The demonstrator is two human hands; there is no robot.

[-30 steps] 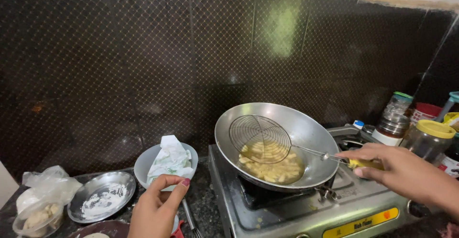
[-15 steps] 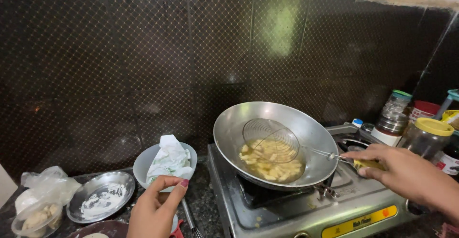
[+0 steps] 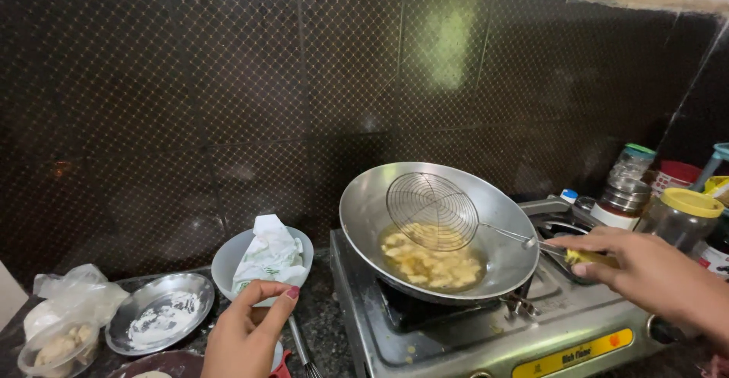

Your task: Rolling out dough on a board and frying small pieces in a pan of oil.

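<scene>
A steel wok (image 3: 364, 218) sits on a gas stove (image 3: 486, 340) with pale pieces of food (image 3: 433, 260) frying in oil. My right hand (image 3: 645, 272) grips the yellow handle of a round wire skimmer (image 3: 433, 207), whose mesh is held up against the wok's back wall, just above the oil. My left hand (image 3: 247, 332) holds the near rim of a grey bowl (image 3: 224, 260) lined with crumpled white paper (image 3: 269, 256), left of the stove.
A steel plate dusted with flour (image 3: 159, 321) and a plastic bag with dough pieces (image 3: 61, 332) lie at the far left. Jars and containers (image 3: 680, 215) crowd the right side behind the stove. A dark tiled wall (image 3: 304, 82) rises behind.
The skimmer dipped toward the oil and has come back up against the wok's back wall. My left hand has stayed on the bowl.
</scene>
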